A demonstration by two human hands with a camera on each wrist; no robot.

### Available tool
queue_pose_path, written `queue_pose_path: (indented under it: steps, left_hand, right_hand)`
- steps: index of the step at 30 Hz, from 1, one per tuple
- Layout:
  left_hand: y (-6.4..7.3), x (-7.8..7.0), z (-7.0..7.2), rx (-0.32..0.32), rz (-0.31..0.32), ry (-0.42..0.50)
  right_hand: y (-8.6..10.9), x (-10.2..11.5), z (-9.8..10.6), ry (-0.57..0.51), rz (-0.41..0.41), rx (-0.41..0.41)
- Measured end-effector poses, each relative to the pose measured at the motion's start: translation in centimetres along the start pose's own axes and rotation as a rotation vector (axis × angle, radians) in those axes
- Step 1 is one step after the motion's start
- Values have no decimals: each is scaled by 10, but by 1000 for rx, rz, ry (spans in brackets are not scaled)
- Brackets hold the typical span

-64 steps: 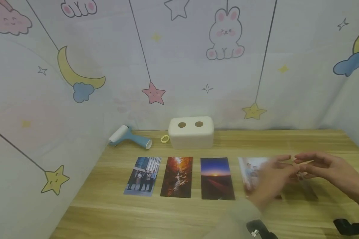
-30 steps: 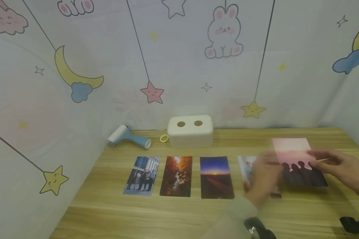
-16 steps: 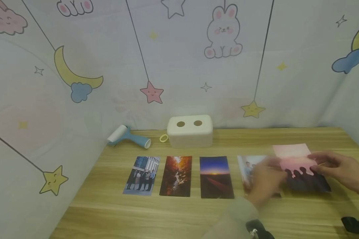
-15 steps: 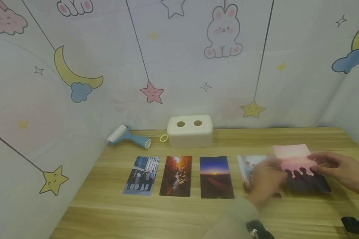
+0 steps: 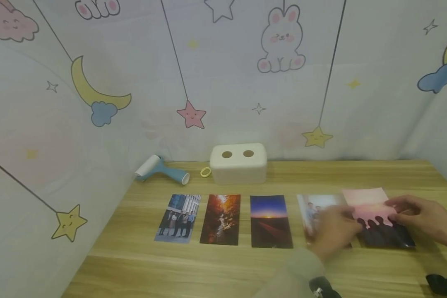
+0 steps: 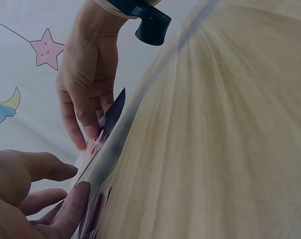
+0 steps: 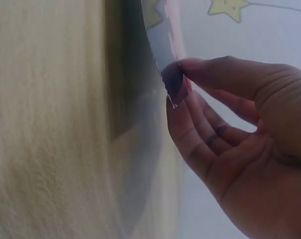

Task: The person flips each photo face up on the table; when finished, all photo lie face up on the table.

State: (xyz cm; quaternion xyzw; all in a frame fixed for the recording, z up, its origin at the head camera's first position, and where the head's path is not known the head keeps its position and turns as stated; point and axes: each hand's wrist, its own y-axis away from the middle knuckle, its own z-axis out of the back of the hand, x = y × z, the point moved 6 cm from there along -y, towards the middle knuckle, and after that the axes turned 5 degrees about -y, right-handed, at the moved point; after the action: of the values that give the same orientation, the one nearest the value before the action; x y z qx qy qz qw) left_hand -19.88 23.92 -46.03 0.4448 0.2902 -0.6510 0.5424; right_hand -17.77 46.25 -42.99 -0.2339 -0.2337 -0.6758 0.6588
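Observation:
A photo print [image 5: 372, 207] with a pink sky and dark silhouetted people is held by its two sides at the right of the table. My left hand [image 5: 335, 229], blurred, pinches its left edge. On the opposite edge, my right hand [image 5: 424, 215] pinches it between thumb and fingers; the right wrist view shows the print [image 7: 178, 82] in that grip, a shadow on the wood beside it. Under my left hand lies a family photo [image 5: 313, 207], partly covered. Left of that, in a row, lie a sunset photo [image 5: 270, 223], an autumn stream photo [image 5: 220, 219] and an office group photo [image 5: 179, 219].
Behind the row stands a white box [image 5: 238, 167] with two round holes on top. A yellow ring [image 5: 205, 172] lies beside it, and a blue-handled lint roller [image 5: 164, 169] is at the back left. Patterned cloth [image 5: 223, 82] hangs around the wooden table [image 5: 171, 269].
At first both hands were together with the print seen edge-on; then its picture side turned into view. Since then the hands have lowered it toward the table, beside the family photo.

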Motion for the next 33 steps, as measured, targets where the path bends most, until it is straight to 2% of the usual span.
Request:
queue_pose_path:
  steps: [8, 16, 24, 33]
  left_hand:
    - [4, -4, 4, 31, -15, -16]
    - [3, -3, 3, 18, -25, -80]
    - [3, -3, 1, 7, -65, -89]
    - [7, -3, 2, -20, -87, -108]
  right_hand:
    - [-2, -4, -3, 23, 1, 15]
    - [-3, -3, -6, 45, -6, 33]
    - [-2, -2, -9, 43, -32, 55]
    - [-3, -3, -7, 54, -20, 56]
